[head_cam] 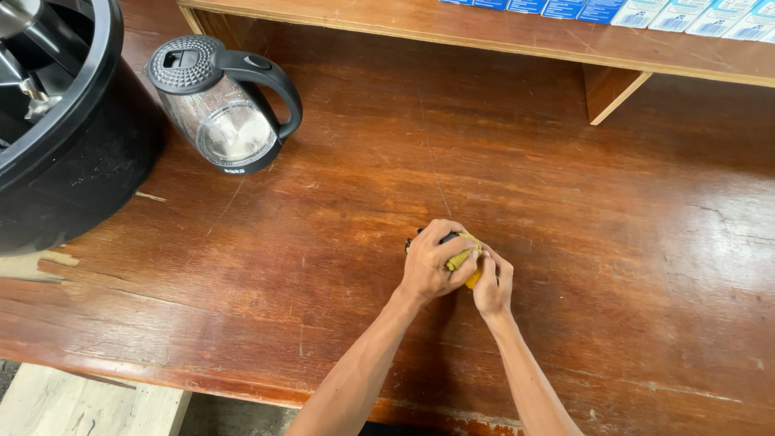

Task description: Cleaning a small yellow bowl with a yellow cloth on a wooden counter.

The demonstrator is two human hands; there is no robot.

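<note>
Head view: both hands are meeting near the table's [565,242] middle, well right of and nearer than the kettle [222,105]. Left hand [436,262] is curling over a small dark item [446,237], fingers closed on a yellow cloth [462,258]. Right hand [492,287] is pinching the cloth from the right, just touching. Item's long axis: cannot tell.

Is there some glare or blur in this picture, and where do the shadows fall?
Head view: sharp overall; soft glare whitens the wooden table at right and the glass kettle; the left hand and right hand throw only a faint shadow; deep shade lies under the shelf; edges bend slightly from the wide lens.
</note>
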